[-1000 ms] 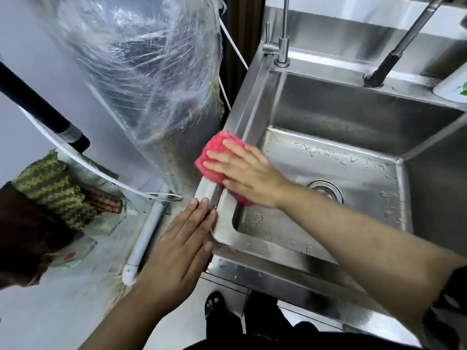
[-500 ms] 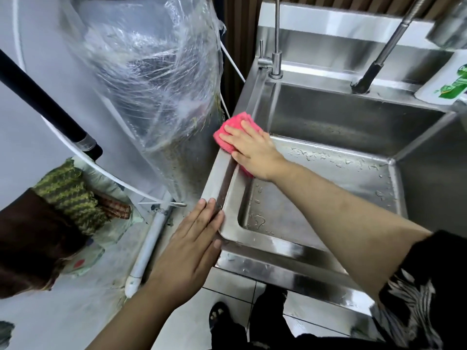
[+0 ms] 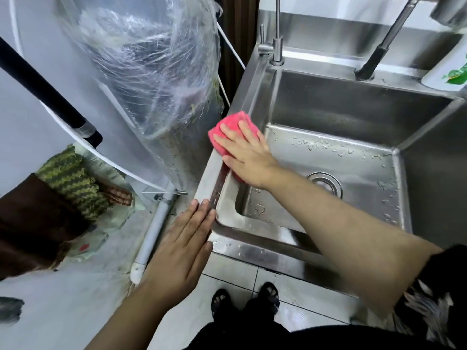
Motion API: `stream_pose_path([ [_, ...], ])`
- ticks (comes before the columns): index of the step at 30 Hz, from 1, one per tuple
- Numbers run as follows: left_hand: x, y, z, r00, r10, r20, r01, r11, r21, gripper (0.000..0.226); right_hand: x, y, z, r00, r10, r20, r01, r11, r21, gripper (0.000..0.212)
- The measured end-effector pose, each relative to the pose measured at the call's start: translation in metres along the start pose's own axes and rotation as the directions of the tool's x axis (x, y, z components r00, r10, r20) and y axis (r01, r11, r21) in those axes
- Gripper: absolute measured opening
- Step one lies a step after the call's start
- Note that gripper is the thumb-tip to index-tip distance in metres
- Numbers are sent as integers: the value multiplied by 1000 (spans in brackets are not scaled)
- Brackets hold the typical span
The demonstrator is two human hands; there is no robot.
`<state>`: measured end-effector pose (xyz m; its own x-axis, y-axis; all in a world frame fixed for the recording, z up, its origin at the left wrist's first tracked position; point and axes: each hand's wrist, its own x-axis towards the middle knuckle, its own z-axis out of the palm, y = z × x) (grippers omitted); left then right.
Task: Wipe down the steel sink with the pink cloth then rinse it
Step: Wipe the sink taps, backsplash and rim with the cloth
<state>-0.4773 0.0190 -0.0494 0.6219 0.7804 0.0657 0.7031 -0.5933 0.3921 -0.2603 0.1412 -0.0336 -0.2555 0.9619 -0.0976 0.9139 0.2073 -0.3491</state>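
Head view. The right hand [image 3: 246, 154] lies flat on the pink cloth [image 3: 227, 127], fingers straight and spread. It presses the cloth onto the left rim of the sink [image 3: 209, 173]. Nothing is grasped: palm and fingers alone hold the cloth down. The cloth is folded into a thick pad that shows under and just ahead of the fingertips. A strip of it also shows below the heel of the palm, over the inner edge of the basin.

The left hand [image 3: 184, 246], nearer the body than the right, is likewise released. Its fingers are straight and together, and their tips touch the outer edge of the rim at the sink's near left corner. The two hands are apart, with a bare stretch of rim between them.

The drain [image 3: 326, 184] sits in the basin floor, just right of the right forearm. Water drops [image 3: 316, 144] lie scattered on the floor beyond that forearm. A thin tap [image 3: 276, 46] stands at the far left corner of the rim, well beyond the right fingertips. A thicker spout [image 3: 376, 56] with a black sleeve stands farther right, and a white bottle [image 3: 447, 72] with a green label is at the far right edge.

Left of both hands, a tall thing wrapped in clear plastic film [image 3: 156, 72] stands just beside the sink. A white pipe [image 3: 151, 238] lies on the floor just left of the left hand. A green knitted cloth [image 3: 68, 178] lies farther left
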Motion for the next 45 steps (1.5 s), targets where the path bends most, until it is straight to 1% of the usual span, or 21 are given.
stream_pose_path([
  [1, 0, 1, 1, 1000, -9, -4, 9, 1000, 1, 53, -12, -7, 7, 999, -38, -16, 38, 999, -11, 50],
  [4, 0, 1, 1, 1000, -7, 2, 7, 999, 35, 53, -46, -12, 20, 967, -252, -48, 252, 968, -2, 49],
  [6, 1, -2, 1, 1000, 0, 7, 0, 999, 50, 53, -37, 0, 13, 962, -270, -25, 269, 962, -53, 50],
  [8, 1, -2, -1, 1000, 8, 26, -9, 999, 41, 53, -18, 6, 6, 985, -171, -24, 169, 982, -85, 51],
  [11, 2, -5, -4, 999, 27, 33, -25, 999, -46, 52, -3, -2, 4, 999, -17, -36, 17, 1000, 19, 49],
  [13, 4, -12, -15, 999, 38, 20, -35, 990, -140, 52, -12, -10, 7, 998, 4, -65, -2, 999, 39, 50],
  [14, 9, -20, -24, 998, 56, 0, -55, 986, -157, 54, -20, -13, 6, 997, 4, -80, 1, 998, 56, 50],
  [17, 33, -54, -54, 992, 107, -61, -116, 978, -173, 60, -43, -25, 6, 989, 11, -145, 18, 981, 193, 51],
  [18, 46, -61, -57, 993, 94, -76, -107, 974, -201, 59, -49, -28, 5, 992, 0, -128, 28, 976, 214, 50],
  [20, 77, -75, -62, 993, 96, -62, -110, 948, -299, 55, -56, -42, 3, 997, 15, -80, -2, 985, 170, 50],
  [23, 122, -90, -55, 976, 216, -9, -204, 903, -378, 55, -68, -71, -6, 988, 152, -32, -147, 981, 131, 51],
  [24, 136, -93, -50, 960, 279, 18, -253, 894, -370, 56, -77, -79, -8, 979, 204, 4, -202, 968, 151, 50],
  [26, 157, -92, -41, 900, 429, 81, -384, 865, -323, 56, -103, -101, -4, 943, 327, 59, -333, 926, 179, 47],
  [27, 163, -91, -36, 856, 506, 106, -460, 839, -292, 58, -116, -114, 2, 916, 400, 27, -400, 905, 147, 48],
  [29, 171, -89, -27, 766, 630, 133, -597, 772, -219, 64, -138, -138, 18, 847, 509, -155, -514, 858, 13, 49],
  [31, 177, -91, -22, 719, 680, 141, -660, 732, -166, 65, -145, -150, 34, 771, 572, -280, -607, 793, -51, 45],
  [33, 180, -98, -19, 698, 701, 146, -685, 713, -148, 65, -140, -157, 51, 735, 584, -346, -633, 773, -40, 42],
  [36, 183, -103, -15, 682, 721, 124, -705, 693, -149, 62, -119, -164, 58, 711, 587, -387, -639, 769, -7, 43],
  [40, 184, -104, -11, 680, 726, 102, -710, 687, -154, 59, -89, -156, 52, 686, 632, -360, -678, 735, -1, 46],
  [42, 183, -105, -10, 682, 724, 99, -707, 688, -163, 60, -98, -157, 50, 694, 645, -320, -683, 730, -12, 48],
  [45, 182, -104, -10, 690, 717, 96, -699, 695, -170, 59, -128, -170, 58, 722, 605, -337, -655, 754, -48, 49],
])
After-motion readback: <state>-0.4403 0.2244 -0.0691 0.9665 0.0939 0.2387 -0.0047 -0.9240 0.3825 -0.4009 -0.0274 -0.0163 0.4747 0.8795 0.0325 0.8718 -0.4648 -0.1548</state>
